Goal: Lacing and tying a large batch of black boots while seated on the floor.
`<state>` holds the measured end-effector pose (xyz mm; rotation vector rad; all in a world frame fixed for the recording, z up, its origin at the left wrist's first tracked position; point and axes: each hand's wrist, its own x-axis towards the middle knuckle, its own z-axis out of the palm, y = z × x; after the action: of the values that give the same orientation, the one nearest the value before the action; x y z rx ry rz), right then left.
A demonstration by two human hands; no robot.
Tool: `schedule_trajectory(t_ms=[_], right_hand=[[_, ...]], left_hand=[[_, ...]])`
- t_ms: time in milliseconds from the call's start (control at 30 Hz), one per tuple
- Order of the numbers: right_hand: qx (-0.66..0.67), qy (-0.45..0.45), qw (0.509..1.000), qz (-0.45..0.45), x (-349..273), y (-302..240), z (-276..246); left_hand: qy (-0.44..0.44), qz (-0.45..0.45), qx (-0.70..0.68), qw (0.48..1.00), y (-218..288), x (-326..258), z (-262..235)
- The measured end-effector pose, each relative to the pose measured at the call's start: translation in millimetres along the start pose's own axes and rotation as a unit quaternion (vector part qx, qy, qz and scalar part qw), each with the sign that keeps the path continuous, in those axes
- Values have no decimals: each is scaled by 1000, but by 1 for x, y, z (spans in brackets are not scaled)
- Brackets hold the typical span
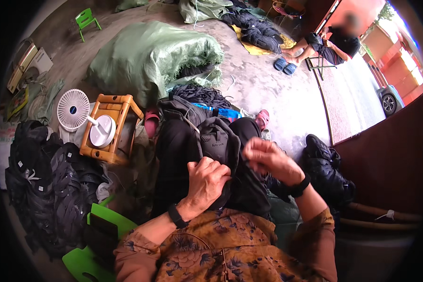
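A dark grey shoe upper (pixel 215 141) with a small pale mark rests on my lap, between my knees. My left hand (pixel 206 181) is closed on its near edge, knuckles up. To the right of it my right hand (pixel 270 159) is raised, apart from the upper, fingers drawn together in a pinch and slightly blurred. Anything between those fingertips is too small to make out. Beyond my knees lies a heap of black cords (pixel 204 95), with a bright blue packet (pixel 228 114) beside it.
A green woven sack (pixel 141 56) lies ahead. At left, a white fan (pixel 73 111) stands on a bamboo stool (pixel 109 155), near piled black uppers (pixel 56 183). More dark pieces (pixel 322 164) lie right. A green chair (pixel 91 244) is at lower left. Another person (pixel 345 44) sits by the doorway.
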<state>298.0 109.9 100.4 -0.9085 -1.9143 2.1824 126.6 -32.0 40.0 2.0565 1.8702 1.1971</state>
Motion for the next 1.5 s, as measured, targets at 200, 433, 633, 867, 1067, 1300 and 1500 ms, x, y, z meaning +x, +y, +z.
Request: schedule_trajectory(t_ms=[200,433,633,867,1067,1300,1500], right_hand=[[120,125,938,-300,50,-125,-44],[123,202,875,-423,-8,-157,-69],[-477,450,726,-209,-67,-11,-128],[-214,197,957,2,-49,41,-22],[-95,126,987,-9,-21,26,19],[63,91,992,-57,6,45,53],[197,30,974,-105,28,36,87]], left_hand=[[10,-10,111,994,-3,-7,14],[-64,-23,34,997,1,-7,-12],[-120,197,205,951,-31,-8,-47],[-175,209,295,916,-20,19,-54],[-245,156,232,928,-30,29,-42],[-224,-55,-70,970,-39,34,-33],[-163,-144,-401,890,-42,40,-38]])
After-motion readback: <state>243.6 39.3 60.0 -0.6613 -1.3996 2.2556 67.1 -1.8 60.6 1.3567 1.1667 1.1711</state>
